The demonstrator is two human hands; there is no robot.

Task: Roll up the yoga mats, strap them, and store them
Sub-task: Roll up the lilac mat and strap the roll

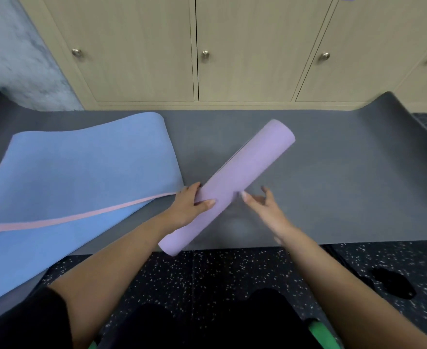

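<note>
Rolled purple mat [245, 172] at frame centre, slanting across the grey mat [333, 185]. Left hand [189, 205] wraps its lower part, fingers curled round. Right hand [262, 207] spread, just beside, gripping nothing. Judged light, soft, springy — liable to unroll; grasp mid-roll over the loose edge.

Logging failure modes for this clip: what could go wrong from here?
1. Only the left hand grips the purple roll, which shows no strap; the right hand is open, so the roll may loosen.
2. The pink strap lies across the blue mat; reaching for it could let the roll slip.
</note>
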